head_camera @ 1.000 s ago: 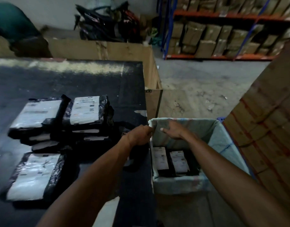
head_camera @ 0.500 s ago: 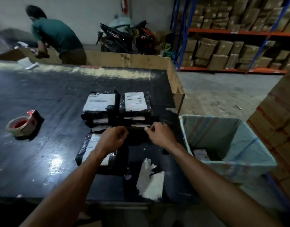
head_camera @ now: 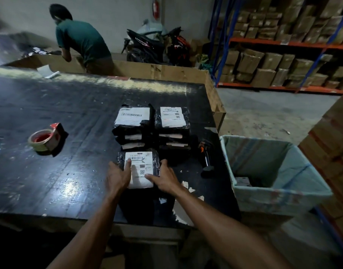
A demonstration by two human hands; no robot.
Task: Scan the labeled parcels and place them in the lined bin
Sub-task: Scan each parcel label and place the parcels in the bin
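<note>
Looking down across a wide dark table (head_camera: 70, 123), scuffed and shining under the light. Standing near its right end, with the lined bin (head_camera: 273, 199) just off that end and at least one binned parcel (head_camera: 242, 181) lying at the bottom. Facing two piles of black labeled parcels side by side, the left stack (head_camera: 133, 125) and the right stack (head_camera: 173, 127). Reaching with both hands for a single front parcel (head_camera: 139, 167) lying label up on the table, just before the stacks. Laying the left hand (head_camera: 117, 176) flat, fingers straight, along the label's left edge. Setting the right hand (head_camera: 165, 179) at the right edge, thumb on the label's lower corner; whether gripping yet cannot be told. Seemingly beginning the pick-up for scanning. Next, probably needing a firm two-sided hold, then what looks like a handheld scanner (head_camera: 204, 156) lying between the stacks and the bin. Leaving a tape roll (head_camera: 43, 139) well apart at the left.
</note>
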